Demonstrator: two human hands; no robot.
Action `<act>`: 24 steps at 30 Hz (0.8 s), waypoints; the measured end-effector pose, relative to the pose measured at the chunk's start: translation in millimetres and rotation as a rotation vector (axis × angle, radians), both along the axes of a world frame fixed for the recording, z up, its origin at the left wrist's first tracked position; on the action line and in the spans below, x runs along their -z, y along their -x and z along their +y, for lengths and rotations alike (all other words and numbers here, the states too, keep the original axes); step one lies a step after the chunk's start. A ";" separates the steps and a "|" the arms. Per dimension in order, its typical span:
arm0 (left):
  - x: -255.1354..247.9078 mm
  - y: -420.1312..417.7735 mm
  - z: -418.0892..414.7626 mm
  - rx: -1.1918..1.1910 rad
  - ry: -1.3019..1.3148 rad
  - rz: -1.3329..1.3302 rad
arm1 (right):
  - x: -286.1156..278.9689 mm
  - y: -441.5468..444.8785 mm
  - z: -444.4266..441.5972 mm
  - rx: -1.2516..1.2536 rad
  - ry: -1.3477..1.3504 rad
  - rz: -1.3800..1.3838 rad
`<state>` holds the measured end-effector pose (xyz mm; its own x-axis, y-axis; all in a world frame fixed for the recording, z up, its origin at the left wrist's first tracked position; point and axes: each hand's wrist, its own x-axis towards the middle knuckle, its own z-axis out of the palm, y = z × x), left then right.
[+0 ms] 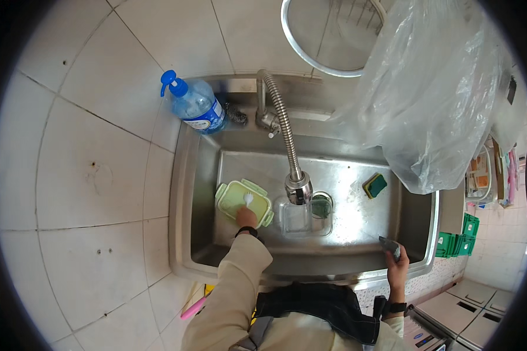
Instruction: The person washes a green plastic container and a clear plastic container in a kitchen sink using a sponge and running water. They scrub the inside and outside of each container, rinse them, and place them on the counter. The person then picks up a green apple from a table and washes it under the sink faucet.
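In the head view, my left hand (247,217) reaches into the left part of the stainless steel sink (254,164), at the near edge of a light green container lid (232,198) with side clips. A small white fork or spoon (248,198) lies over the lid, by my fingertips; whether I grip it cannot be told. Right of the lid, a clear rectangular container (296,221) sits partly over the drain (321,206), beneath the faucet head (298,188). My right hand (397,263) holds a dark grey flat object (390,246), perhaps a pouch or cloth, at the sink's front right.
A yellow and green sponge (374,185) lies at the basin's right. A blue pump bottle (200,109) and a steel wool scrubber (236,115) stand behind the left rim. A large clear plastic bag (434,101) hangs over the back right corner. Green crates (459,239) are beyond.
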<state>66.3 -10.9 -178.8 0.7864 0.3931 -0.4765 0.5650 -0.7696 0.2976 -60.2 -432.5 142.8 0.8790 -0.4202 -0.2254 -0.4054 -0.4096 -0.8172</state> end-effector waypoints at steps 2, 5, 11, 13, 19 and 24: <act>-13.3 -1.2 -5.5 0.043 0.060 0.014 | 7.7 0.3 -4.5 -0.009 -0.006 -0.038; -32.1 -9.4 -4.7 0.232 0.114 0.002 | 15.3 -7.5 5.6 0.028 -0.215 -0.066; -210.6 -9.4 -70.6 0.525 0.250 -0.239 | 16.6 -56.8 60.8 -0.362 0.122 -0.454; -266.9 5.7 -98.3 0.616 0.264 -0.389 | 3.1 -74.0 81.3 -0.425 0.023 -0.480; -322.0 36.8 -151.5 0.683 0.227 -0.881 | 22.6 -74.2 89.8 -0.133 -0.414 -0.358; -336.1 57.3 -169.6 0.532 0.286 -0.855 | 14.0 -56.3 105.7 -0.031 -1.006 -0.364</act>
<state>9.0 -180.5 157.3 0.9434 -0.1424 0.2996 -0.3109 -0.6947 0.6486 -3.9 -326.8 128.7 0.9702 -0.1637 -0.1784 -0.0703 0.5144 -0.8546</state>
